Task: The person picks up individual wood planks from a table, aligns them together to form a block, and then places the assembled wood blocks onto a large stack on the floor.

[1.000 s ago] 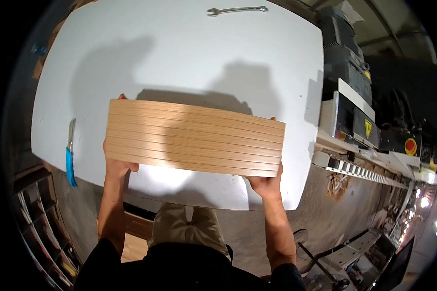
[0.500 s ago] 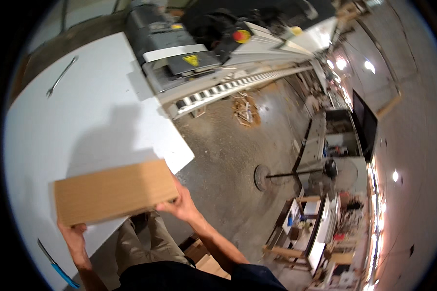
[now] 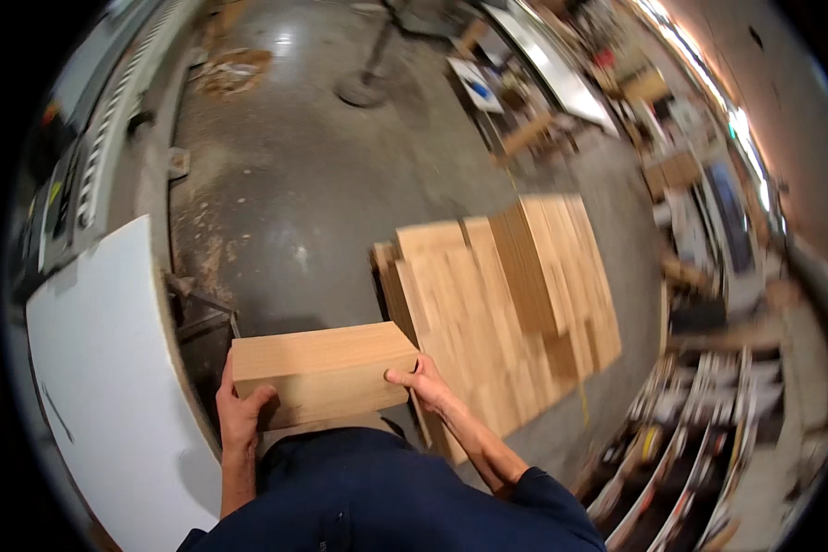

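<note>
A light-brown wooden block (image 3: 327,382), long and rectangular, is held level in front of my body. Around its left end my left hand (image 3: 241,409) is closed, with the thumb on the near face. My right hand (image 3: 426,385) grips the opposite end, its thumb also on the near face and the fingers mostly hidden behind. Right of the block lies a broad stack of similar wooden pieces (image 3: 460,317). A taller row of pieces (image 3: 547,262) stands on top of that stack.
A white tabletop (image 3: 110,368) is on my left, with a thin dark tool on it. Beyond it stands a long machine with a striped rail (image 3: 110,120). Ahead are a fan base (image 3: 362,89) and a workbench (image 3: 488,87). Shelving (image 3: 681,432) stands at lower right.
I have turned right, away from the white table, carrying the wooden block in both hands. The stack of wooden pieces has come into view, and the block's near face now shows.
</note>
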A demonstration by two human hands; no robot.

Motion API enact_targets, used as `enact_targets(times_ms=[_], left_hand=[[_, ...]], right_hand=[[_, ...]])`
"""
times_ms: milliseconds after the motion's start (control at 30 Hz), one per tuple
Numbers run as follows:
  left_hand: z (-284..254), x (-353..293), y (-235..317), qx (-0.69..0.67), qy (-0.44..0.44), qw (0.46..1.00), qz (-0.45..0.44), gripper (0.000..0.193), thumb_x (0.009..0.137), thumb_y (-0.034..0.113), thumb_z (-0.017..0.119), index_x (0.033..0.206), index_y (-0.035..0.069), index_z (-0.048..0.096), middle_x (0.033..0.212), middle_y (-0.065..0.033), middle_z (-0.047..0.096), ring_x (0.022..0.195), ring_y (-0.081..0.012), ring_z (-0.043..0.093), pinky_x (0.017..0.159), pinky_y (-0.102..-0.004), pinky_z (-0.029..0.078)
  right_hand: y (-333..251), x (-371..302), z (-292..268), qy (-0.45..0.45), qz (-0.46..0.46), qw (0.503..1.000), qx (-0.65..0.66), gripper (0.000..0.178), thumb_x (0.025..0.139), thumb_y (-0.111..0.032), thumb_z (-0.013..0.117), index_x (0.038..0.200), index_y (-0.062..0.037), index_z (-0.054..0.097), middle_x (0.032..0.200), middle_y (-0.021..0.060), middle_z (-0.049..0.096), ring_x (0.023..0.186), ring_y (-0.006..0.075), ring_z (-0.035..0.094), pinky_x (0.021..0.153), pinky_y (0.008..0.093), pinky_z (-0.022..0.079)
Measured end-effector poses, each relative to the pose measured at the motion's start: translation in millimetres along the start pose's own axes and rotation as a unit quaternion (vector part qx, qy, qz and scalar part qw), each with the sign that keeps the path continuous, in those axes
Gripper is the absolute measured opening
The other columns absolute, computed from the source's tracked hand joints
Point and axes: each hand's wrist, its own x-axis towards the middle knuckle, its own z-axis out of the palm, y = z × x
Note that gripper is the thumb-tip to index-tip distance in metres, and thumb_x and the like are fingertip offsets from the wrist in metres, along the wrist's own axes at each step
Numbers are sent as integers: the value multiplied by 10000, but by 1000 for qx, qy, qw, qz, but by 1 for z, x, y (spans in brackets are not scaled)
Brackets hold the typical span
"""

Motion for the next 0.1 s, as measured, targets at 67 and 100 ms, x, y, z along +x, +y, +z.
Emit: enact_targets(times_ms=[67,100], left_hand=[[16,-6,-15,54,-79,995,-31,802,673,75,766,1376,3,386,1252,-75,526,1122,-193,505,978,-299,385],[28,-11,-26,77,-126,988,-50,785,703,114,766,1380,9,385,1250,-67,529,1129,-187,500,981,-294,381]], right_hand=[[29,-48,-11,57,-8,997,47,598,737,-192,778,1229,5,501,1139,116,600,1072,190,549,942,345,422],[51,-71,-24,83,-21,993,78,603,742,-190,773,1240,2,491,1161,124,590,1089,196,543,964,346,410]])
